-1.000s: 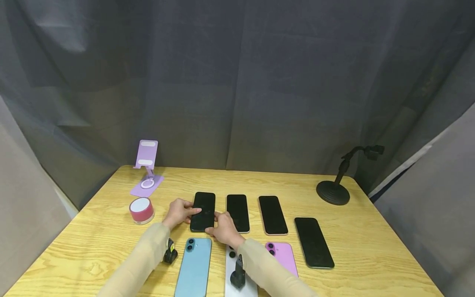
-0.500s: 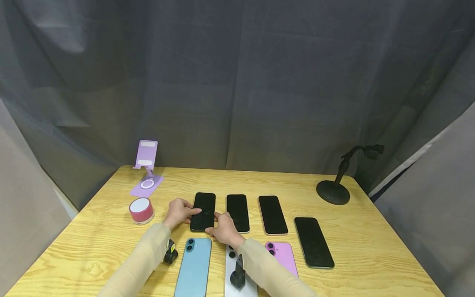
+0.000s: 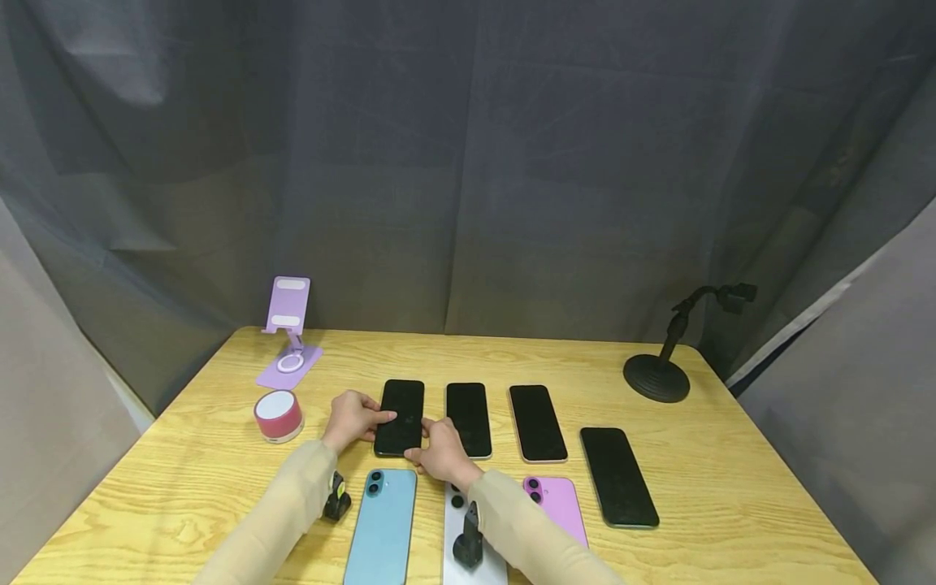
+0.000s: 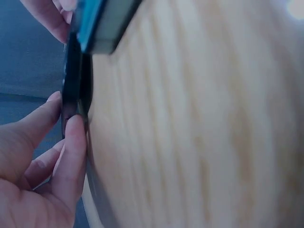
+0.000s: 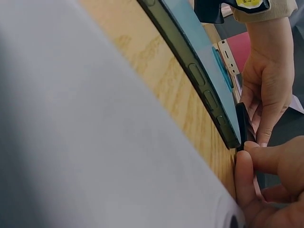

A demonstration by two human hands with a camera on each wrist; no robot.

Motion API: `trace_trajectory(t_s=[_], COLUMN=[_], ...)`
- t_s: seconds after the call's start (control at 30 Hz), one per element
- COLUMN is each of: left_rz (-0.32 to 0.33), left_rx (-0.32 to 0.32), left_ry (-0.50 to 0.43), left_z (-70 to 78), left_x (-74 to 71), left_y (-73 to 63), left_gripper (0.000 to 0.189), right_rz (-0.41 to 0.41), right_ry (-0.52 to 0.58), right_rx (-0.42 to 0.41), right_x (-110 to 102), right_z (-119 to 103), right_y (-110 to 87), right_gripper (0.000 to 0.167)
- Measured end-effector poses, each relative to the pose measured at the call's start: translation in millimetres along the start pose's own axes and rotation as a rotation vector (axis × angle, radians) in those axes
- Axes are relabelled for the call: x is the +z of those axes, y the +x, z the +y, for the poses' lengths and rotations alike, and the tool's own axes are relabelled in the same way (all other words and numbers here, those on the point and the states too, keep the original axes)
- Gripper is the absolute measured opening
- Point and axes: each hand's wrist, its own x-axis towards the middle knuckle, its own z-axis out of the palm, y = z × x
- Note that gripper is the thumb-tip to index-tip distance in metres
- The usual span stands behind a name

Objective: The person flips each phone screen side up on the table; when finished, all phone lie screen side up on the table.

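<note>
A black smartphone (image 3: 400, 410) lies screen up in the back row, at or just above the table top. My left hand (image 3: 351, 418) pinches its left edge, thumb over the screen. At its lower right corner my right hand (image 3: 443, 452) grips it between thumb and fingers. Seen from the left wrist, the phone (image 4: 72, 76) stands edge-on between the left hand's thumb and fingers (image 4: 71, 161). The right wrist view has both hands meeting at the dark phone (image 5: 243, 124). Directly in front of it lies a light blue phone (image 3: 382, 524), back up.
Dark-screened phones (image 3: 469, 418) (image 3: 538, 422) (image 3: 620, 478) lie to the right. A white phone (image 3: 493, 566) and a pink phone (image 3: 559, 508) lie under or beside the right forearm. A pink round speaker-like object (image 3: 279, 416), a purple phone stand (image 3: 290, 325) and a black stand (image 3: 656, 378) are farther off.
</note>
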Motion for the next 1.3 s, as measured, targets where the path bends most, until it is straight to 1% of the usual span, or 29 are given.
trace_trajectory(t_s=[0.13, 0.37, 0.5, 0.73, 1.0, 1.13, 1.3], left_rz=[0.003, 0.013, 0.010, -0.014, -0.057, -0.071, -0.078], left_rx=[0.001, -0.002, -0.003, -0.031, -0.071, -0.072, -0.078], left_ry=[0.006, 0.053, 0.052, 0.054, 0.079, 0.092, 0.074], left_z=[-0.3, 0.1, 1.1, 2.5, 2.7, 2.3, 2.1], left_x=[-0.3, -0.3, -0.6, -1.8, -2.5, -2.7, -2.7], left_y=[0.2, 0.4, -0.2, -0.5, 4.3, 6.0, 6.1], left_gripper=[0.028, 0.026, 0.026, 0.027, 0.029, 0.029, 0.028], right_rz=[0.001, 0.003, 0.008, 0.006, 0.009, 0.007, 0.008], right_ry=[-0.004, -0.023, -0.027, -0.037, -0.086, -0.085, -0.078], right_rx=[0.003, 0.016, 0.012, 0.000, -0.005, -0.003, -0.002], right_x=[-0.1, 1.1, 1.6, 1.1, 0.0, -0.2, 0.3], right_z=[-0.2, -0.2, -0.8, -2.0, -2.8, -3.5, -3.6], right_y=[-0.1, 1.1, 1.4, -0.3, 1.4, 0.3, -0.5], right_gripper=[0.064, 0.064, 0.064, 0.064, 0.065, 0.065, 0.064])
